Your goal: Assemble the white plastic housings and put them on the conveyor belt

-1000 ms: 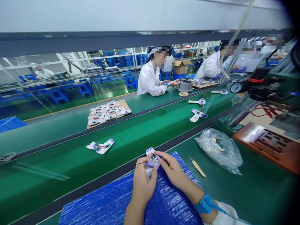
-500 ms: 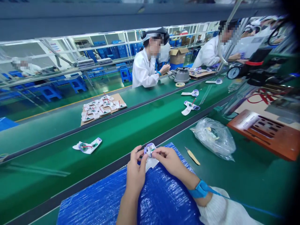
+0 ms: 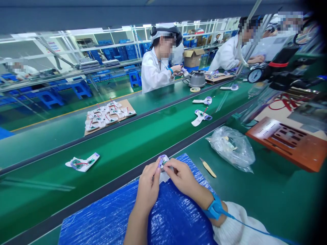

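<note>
Between my two hands is a white-and-purple plastic housing [image 3: 164, 176] with a bit of green circuit board in it. My left hand [image 3: 148, 182] is closed around its left side, fingers along the purple edge. My right hand [image 3: 182, 174] pinches at the inner part near the board; its fingertips cover whatever small piece may be there. The housing is over the far edge of a blue film-wrapped pad [image 3: 102, 211]. A blue strap [image 3: 214, 208] with a cord circles my right wrist.
Tweezers with a pale handle [image 3: 208, 169] and a clear plastic bag [image 3: 231, 148] lie to the right, before an orange fixture plate [image 3: 286, 143]. Similar housings ride the green conveyor belt [image 3: 143, 136]. Across it sit a cardboard sheet of housings [image 3: 104, 115] and a co-worker [image 3: 157, 69].
The loose housings on the belt have shifted left. My left fingers have closed in further over the housing, while my right hand keeps its pinch. The co-worker's hands have moved.
</note>
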The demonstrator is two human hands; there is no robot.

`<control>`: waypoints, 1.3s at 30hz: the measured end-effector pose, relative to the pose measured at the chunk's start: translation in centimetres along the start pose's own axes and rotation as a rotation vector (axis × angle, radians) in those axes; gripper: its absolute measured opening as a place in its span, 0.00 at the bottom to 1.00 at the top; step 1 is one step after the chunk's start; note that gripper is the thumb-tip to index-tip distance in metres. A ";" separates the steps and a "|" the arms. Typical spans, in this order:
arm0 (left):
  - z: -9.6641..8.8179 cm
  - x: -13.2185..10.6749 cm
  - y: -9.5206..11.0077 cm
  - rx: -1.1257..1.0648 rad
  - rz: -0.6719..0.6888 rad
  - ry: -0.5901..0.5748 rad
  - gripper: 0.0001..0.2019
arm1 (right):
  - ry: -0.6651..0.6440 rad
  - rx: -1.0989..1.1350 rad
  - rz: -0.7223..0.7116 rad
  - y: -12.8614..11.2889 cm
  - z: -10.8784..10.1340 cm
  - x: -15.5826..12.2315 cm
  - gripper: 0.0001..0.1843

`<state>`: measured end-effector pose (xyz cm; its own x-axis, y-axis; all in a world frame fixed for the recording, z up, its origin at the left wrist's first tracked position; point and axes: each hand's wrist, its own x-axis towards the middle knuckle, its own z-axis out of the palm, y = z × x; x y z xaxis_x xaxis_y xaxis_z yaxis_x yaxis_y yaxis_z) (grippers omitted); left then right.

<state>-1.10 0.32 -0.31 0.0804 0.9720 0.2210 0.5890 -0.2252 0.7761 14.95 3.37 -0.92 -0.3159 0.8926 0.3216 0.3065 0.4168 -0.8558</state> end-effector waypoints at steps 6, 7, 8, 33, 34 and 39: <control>0.0 0.0 -0.1 -0.011 -0.039 -0.001 0.20 | -0.015 -0.034 -0.014 -0.2 -0.1 -0.1 0.10; 0.0 0.0 -0.1 -0.017 -0.037 -0.007 0.20 | -0.013 -0.037 -0.013 -0.2 -0.1 -0.1 0.09; 0.0 0.1 0.0 -0.021 -0.033 -0.012 0.20 | -0.008 -0.036 -0.010 -0.2 -0.1 -0.2 0.09; -0.1 -0.1 1.4 0.375 0.143 0.535 0.22 | 0.121 0.199 0.135 -0.8 2.7 3.8 0.09; -0.3 -0.2 1.4 0.367 0.158 0.642 0.23 | 0.116 0.190 0.100 -0.9 3.6 5.5 0.09; -0.3 -0.4 -0.1 0.183 0.067 0.683 0.19 | 0.089 0.105 -0.020 -0.3 7.2 15.5 0.08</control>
<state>-1.44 -0.09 -0.27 -0.3657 0.6828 0.6325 0.7310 -0.2099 0.6492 3.54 15.85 1.43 -0.2388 0.8981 0.3694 0.2043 0.4183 -0.8850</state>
